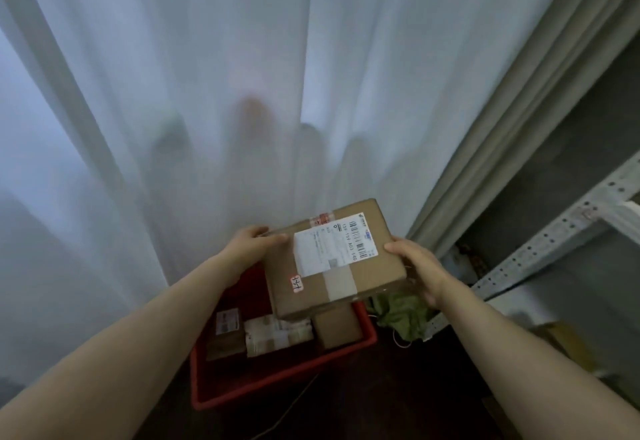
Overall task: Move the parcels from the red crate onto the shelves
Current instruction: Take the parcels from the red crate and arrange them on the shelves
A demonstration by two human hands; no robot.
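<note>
A brown cardboard parcel (311,287) with a white shipping label and a small handwritten sticker is held up above the red crate (277,377). My left hand (251,244) grips its far left corner, thumb on top. My right hand (417,266) grips its right edge, fingers curled underneath. Inside the crate lie a small labelled parcel (227,330), a tape-wrapped parcel (277,334) and a plain brown box (337,330). The grey perforated metal shelf frame (540,242) stands to the right.
White sheer curtains (242,93) hang straight ahead, with a beige drape (512,121) beside the shelving. A green crumpled cloth (403,315) lies on the dark floor between the crate and the shelf post. A thin cord runs across the floor near the crate.
</note>
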